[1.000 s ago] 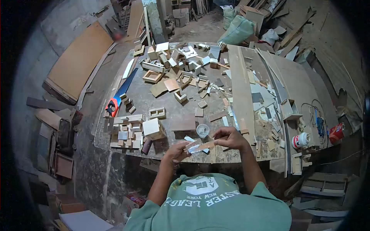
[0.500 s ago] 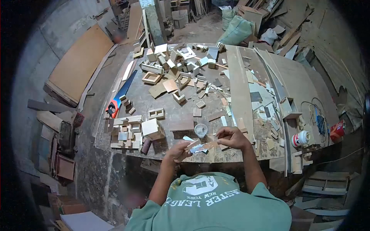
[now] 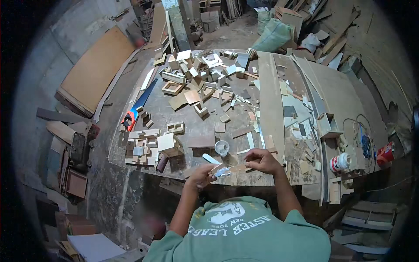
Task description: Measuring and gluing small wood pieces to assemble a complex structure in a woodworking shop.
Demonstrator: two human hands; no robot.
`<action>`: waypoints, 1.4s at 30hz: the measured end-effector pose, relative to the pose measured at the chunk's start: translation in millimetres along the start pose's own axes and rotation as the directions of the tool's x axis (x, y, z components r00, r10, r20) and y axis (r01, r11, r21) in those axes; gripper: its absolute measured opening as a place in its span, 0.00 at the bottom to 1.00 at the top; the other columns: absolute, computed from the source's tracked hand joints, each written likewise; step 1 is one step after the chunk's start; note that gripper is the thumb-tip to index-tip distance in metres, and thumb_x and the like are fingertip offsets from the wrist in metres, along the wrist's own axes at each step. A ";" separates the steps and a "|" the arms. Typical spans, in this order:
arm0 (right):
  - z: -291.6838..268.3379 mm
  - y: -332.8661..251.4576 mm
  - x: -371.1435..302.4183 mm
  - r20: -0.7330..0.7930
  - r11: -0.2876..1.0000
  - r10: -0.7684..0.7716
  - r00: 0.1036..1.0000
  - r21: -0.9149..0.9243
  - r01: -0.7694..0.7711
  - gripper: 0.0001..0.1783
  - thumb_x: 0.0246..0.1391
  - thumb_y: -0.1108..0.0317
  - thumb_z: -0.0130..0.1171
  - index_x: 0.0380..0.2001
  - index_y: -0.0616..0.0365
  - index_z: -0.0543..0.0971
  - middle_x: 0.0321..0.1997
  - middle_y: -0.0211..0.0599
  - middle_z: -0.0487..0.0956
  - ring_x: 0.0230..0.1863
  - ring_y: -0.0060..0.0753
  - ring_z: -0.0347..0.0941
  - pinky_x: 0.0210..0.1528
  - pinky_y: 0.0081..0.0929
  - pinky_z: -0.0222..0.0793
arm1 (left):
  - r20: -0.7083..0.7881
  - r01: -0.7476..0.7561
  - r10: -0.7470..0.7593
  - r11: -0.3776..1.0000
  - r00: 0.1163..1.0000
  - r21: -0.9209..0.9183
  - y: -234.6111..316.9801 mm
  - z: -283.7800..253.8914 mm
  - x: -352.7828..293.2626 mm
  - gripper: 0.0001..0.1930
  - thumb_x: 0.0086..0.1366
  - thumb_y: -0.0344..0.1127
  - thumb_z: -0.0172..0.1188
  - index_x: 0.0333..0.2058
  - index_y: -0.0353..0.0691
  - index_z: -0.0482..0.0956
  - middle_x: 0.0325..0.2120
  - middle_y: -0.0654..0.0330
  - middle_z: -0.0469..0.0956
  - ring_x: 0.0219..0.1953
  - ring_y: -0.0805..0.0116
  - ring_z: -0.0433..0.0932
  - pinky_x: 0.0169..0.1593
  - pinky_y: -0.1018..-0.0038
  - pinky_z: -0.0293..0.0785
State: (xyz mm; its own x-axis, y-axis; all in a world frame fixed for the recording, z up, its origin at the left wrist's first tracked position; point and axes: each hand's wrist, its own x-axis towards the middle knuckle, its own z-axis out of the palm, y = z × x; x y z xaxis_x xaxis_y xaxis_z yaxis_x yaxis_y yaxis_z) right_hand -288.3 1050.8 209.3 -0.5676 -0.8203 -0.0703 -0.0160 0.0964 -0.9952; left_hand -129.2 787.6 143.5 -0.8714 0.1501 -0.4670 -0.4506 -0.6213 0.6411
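Observation:
Near the table's front edge, my left hand [image 3: 201, 175] is closed on a small wooden piece [image 3: 217, 167]. A pale bluish-white strip [image 3: 223, 171] shows right beside that piece, at my left fingertips. My right hand [image 3: 264, 161] has its fingers bent and pinched at the right end of a thin brown wooden strip [image 3: 238, 168], which reaches across toward my left hand. How these pieces meet is too small to tell. Just beyond them stand a clear plastic cup [image 3: 222, 149] and a loose white strip [image 3: 211, 158].
A pale wooden block [image 3: 170, 145] and small wooden assemblies [image 3: 142, 148] stand at the left. Behind them lies a handsaw [image 3: 139, 105] with an orange handle. Wood offcuts [image 3: 200, 109] pile up farther back. At the right are a white tub [image 3: 339, 162] and a red container [image 3: 385, 154].
The view has shifted slightly. Both hands have come a little closer to the table's front edge, still at the same small pieces.

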 end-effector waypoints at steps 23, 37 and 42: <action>35.9 59.2 177.9 0.146 0.499 0.028 0.989 -0.859 0.113 0.08 0.42 0.69 0.57 0.27 0.59 0.80 0.30 0.50 0.79 0.35 0.51 0.77 0.40 0.40 0.73 | -0.584 -0.455 0.700 0.713 0.411 0.534 -11.6 11.0 -88.3 0.14 0.58 0.24 0.62 0.44 0.31 0.77 0.34 0.61 0.80 0.34 0.76 0.78 0.37 0.80 0.76; 223.1 -39.9 113.5 0.322 0.580 -0.436 0.841 -0.614 0.535 0.16 0.42 0.68 0.65 0.37 0.55 0.78 0.40 0.42 0.75 0.46 0.48 0.70 0.46 0.39 0.68 | -0.431 -0.352 0.894 0.446 0.126 0.823 -23.5 -62.8 -210.7 0.13 0.56 0.23 0.61 0.41 0.37 0.79 0.36 0.61 0.79 0.33 0.76 0.78 0.38 0.79 0.74; 334.7 -52.4 69.5 0.329 0.589 -0.541 0.774 -0.508 0.628 0.21 0.42 0.66 0.66 0.42 0.55 0.76 0.45 0.43 0.74 0.48 0.48 0.69 0.50 0.42 0.65 | -0.557 -0.248 0.812 0.584 0.174 0.773 -29.6 -90.1 -250.7 0.13 0.54 0.28 0.65 0.40 0.35 0.79 0.29 0.62 0.81 0.31 0.77 0.78 0.37 0.78 0.74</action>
State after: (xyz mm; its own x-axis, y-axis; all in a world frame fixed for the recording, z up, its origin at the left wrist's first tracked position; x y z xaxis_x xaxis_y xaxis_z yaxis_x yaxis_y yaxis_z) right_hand -51.4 800.0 233.8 -0.1600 -0.8723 0.4620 -0.7841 -0.1721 -0.5963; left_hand 120.0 699.1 186.7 -0.4091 -0.9070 0.1000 -0.1972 0.1949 0.9608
